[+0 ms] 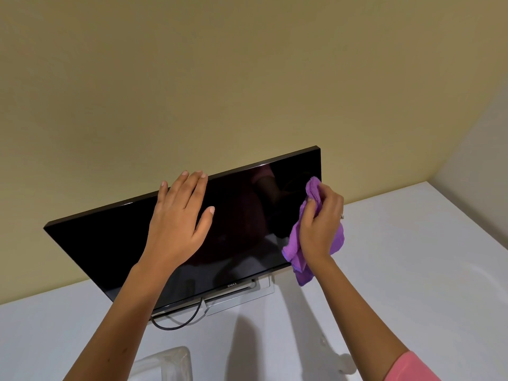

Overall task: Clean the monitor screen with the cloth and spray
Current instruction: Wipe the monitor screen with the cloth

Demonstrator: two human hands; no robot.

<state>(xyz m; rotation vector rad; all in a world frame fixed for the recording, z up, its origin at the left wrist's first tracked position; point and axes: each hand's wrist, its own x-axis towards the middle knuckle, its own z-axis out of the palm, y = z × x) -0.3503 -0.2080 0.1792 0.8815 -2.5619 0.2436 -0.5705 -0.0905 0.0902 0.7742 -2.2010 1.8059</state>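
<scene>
A dark monitor (115,243) stands on a white worktop (412,270), close to a yellowish wall (220,78) at the far side. Its screen is off and glossy, tilted in the view so the left end sits lower than the right. A logo shows on the bottom bezel, and a black cable (176,325) loops out from under the stand (239,296) onto the worktop.

The left hand (178,221) lies open and flat on the screen near its top edge, fingers spread — the fingertips reach just over the upper rim, the thumb pointing right across the glass.

The right hand (320,224) is closed around a purple cloth (297,257), bunched in its grip. The cloth is pressed against the right part of the screen, near the right edge; one fold sticks up above the fingers and the loose end hangs down past the lower bezel.

A pink sleeve (409,367) shows at the near right corner. At the near edge, between the two forearms, sits a clear, blurry object (170,364) — I cannot tell what it is.
</scene>
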